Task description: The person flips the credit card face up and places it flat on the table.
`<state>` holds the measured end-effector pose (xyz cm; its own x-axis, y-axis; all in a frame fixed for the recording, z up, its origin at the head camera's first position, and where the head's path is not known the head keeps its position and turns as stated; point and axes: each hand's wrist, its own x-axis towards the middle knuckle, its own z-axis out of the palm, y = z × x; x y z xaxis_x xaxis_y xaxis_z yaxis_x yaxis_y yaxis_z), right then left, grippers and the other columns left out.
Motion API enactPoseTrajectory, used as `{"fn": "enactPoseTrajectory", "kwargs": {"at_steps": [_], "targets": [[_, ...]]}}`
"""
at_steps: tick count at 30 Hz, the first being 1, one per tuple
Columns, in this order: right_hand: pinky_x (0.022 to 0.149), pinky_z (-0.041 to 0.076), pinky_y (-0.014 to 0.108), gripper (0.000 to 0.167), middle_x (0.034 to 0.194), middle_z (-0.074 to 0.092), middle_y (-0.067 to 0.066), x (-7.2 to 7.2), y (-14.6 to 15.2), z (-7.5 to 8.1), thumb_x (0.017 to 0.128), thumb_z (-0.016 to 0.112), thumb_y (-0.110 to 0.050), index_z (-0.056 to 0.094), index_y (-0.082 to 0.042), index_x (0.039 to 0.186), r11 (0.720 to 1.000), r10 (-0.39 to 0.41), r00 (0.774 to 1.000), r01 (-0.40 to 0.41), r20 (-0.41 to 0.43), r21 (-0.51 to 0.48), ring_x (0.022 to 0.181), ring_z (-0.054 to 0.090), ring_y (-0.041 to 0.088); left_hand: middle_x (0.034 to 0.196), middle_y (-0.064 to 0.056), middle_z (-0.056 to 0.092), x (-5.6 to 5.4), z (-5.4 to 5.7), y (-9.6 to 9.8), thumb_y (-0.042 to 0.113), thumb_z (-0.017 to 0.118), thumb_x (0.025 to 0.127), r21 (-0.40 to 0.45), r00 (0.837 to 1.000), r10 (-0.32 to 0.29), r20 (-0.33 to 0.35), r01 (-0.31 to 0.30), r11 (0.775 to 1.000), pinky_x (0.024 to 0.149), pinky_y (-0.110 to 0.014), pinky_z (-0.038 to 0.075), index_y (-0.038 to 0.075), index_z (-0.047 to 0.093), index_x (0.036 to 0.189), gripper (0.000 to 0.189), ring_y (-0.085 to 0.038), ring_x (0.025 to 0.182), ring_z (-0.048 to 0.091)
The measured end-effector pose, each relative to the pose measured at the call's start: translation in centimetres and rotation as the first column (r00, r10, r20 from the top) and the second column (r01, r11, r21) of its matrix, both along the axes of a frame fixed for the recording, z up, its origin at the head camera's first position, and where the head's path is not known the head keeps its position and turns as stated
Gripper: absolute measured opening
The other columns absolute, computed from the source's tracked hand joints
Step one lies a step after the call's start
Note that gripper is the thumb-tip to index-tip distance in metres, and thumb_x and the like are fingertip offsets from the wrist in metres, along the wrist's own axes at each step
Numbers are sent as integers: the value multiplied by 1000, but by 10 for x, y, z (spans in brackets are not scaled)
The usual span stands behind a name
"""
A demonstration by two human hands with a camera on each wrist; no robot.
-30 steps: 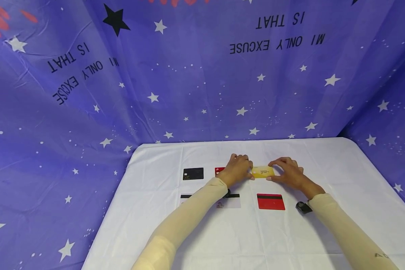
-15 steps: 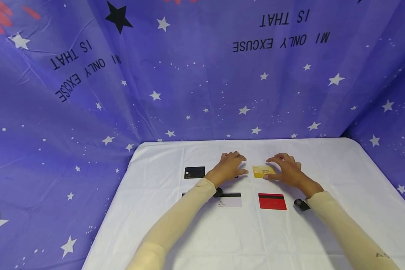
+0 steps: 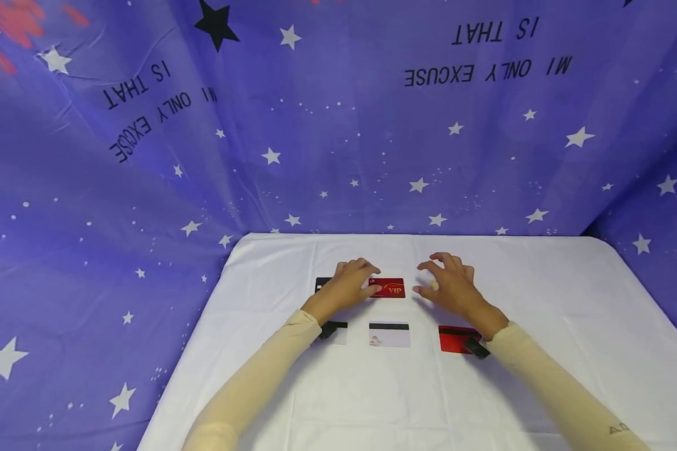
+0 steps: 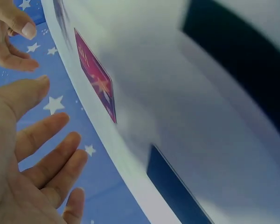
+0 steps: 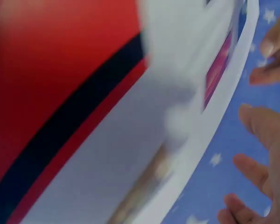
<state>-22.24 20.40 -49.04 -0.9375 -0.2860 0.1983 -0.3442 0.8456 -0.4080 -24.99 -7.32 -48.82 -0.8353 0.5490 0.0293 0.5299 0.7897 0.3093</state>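
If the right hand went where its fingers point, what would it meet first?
The red VIP card in the head view, then the left hand; the right hand may clear the card; depth is unclear.

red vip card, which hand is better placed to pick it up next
Probably the left hand: in the head view its thumb overlaps the red VIP card, while the right hand lies clear of that card's right edge. Neither holds anything.

"VIP" on red card (image 3: pixel 392 289); "MI ONLY EXCUSE IS THAT", inverted, on purple backdrop (image 3: pixel 338 144); right sleeve (image 3: pixel 564 388) lettering unclear.
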Motion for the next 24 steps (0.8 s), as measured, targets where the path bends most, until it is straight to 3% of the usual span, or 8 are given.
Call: {"fn": "enactPoseTrajectory", "kwargs": {"at_steps": [6,14,19,24], "targets": [[97,33,62,50,149,49,20,13,-44,9,89,85,-35,69,-15,131,999,44,998,-43,-40,11,139,42,44,140,-4,60,14,3,-30,37,65,106,65,1000,-1,-5,1,998,114,-51,33,15,65,142,43,-27,134,54],[98,34,57,50,149,50,16,25,-93,14,90,84,-40,70,-16,131,991,133,991,-133,-16,7,138,45,39,138,-8,61,34,7,-77,36,66,105,146,997,72,-22,-68,987,111,-57,32,13,65,140,41,-32,132,56],[101,33,56,48,152,48,14,30,-113,11,92,82,-42,68,-18,132,986,167,985,-168,35,5,141,43,37,139,-7,60,45,10,-95,37,64,106,166,993,114,-20,-110,980,114,-56,30,13,66,140,42,-32,133,55],[101,34,56,47,151,50,14,35,-128,5,92,82,-42,68,-18,131,978,208,978,-208,34,-9,141,44,37,140,-9,60,53,7,-108,35,65,106,192,991,134,11,-134,972,113,-57,29,11,65,141,43,-33,133,56]]}}
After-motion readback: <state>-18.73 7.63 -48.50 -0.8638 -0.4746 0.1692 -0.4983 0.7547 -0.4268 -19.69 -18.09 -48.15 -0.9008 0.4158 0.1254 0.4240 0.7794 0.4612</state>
